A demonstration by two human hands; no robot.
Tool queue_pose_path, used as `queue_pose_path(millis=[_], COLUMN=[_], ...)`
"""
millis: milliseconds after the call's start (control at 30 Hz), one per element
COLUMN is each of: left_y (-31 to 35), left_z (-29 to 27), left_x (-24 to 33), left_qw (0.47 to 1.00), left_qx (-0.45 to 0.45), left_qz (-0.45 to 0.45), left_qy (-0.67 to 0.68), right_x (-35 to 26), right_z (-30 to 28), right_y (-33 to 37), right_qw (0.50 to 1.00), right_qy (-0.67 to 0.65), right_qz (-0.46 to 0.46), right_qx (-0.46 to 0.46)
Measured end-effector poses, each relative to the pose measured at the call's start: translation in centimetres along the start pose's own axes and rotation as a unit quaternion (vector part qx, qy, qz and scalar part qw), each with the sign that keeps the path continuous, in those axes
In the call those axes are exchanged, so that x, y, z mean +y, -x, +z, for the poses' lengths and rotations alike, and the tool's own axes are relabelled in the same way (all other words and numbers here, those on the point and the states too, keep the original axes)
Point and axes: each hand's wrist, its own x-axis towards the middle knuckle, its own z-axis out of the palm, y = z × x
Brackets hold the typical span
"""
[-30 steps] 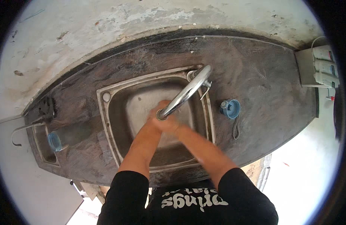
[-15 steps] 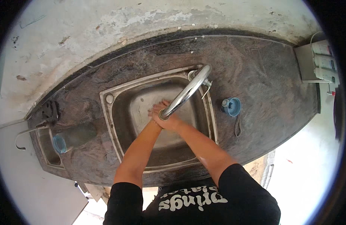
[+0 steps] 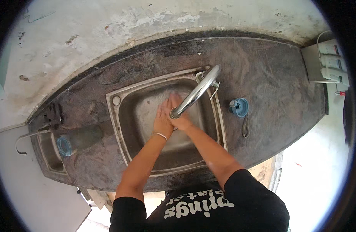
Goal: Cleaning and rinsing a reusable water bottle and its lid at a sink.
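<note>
- My left hand [image 3: 163, 122] and right hand [image 3: 181, 122] meet over the middle of the steel sink [image 3: 145, 112], fingers pointing toward the far wall [image 3: 108, 38].
- My left grip is loose, its fingers extended and no object visible in it. My right grip is partly hidden behind the spout and its fingertips are blurred, so I cannot tell how its fingers stand.
- The curved chrome faucet [image 3: 197, 92] rises from the sink's far right corner, and its mouth overlaps my right hand in this view. I cannot make out whether water is running.
- For good contact, I judge that palm and fingers do best flat against each other, with light, even pressure, and that the spaces between fingers deserve attention too.
- Hands low in the bowl and centred under the spout should let drips land inside; lifting too high risks knocking knuckles on the metal.
- A ring and a pale bracelet [image 3: 161, 135] sit on my left side; skin beneath them is easy to miss.
- On the counter [image 3: 270, 77], a blue lid [image 3: 242, 107] with a strap lies right of the sink, and a blue-rimmed container [image 3: 87, 136] is at left. Both are clear of my elbows.
</note>
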Motion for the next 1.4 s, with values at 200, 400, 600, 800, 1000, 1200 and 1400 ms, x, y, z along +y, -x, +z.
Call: queue_pose_path(millis=[200,400,600,800,1000,1200,1400], left_y=[1.3,2.8,2.6,3.0,2.5,2.6,3.0], left_z=[-2.5,-1.9,-1.3,-0.7,-1.6,0.2,0.0], left_x=[2.9,2.4,2.9,2.5,2.9,2.6,2.9], left_qw=[0.984,0.979,0.978,0.981,0.977,0.978,0.978], left_qx=[-0.051,-0.083,-0.092,-0.04,-0.097,-0.108,-0.136], left_qz=[-0.144,-0.145,-0.115,-0.129,-0.107,-0.088,-0.085], left_qy=[-0.093,-0.119,-0.148,-0.14,-0.158,-0.158,-0.133], right_x=[-2.3,-3.5,-1.4,-3.5,-4.0,-0.2,-1.2], right_z=[0.2,1.2,1.3,2.0,1.1,2.0,1.0], right_y=[4.3,3.3,0.7,3.1,0.9,0.0,1.8], right_qw=[0.963,0.989,0.973,0.961,0.975,0.972,0.941], right_qy=[-0.256,-0.086,-0.139,-0.226,-0.162,-0.228,-0.327], right_qz=[0.005,0.1,0.183,-0.029,0.123,0.012,0.082], right_qx=[0.086,0.063,0.013,0.159,0.093,0.062,-0.023])
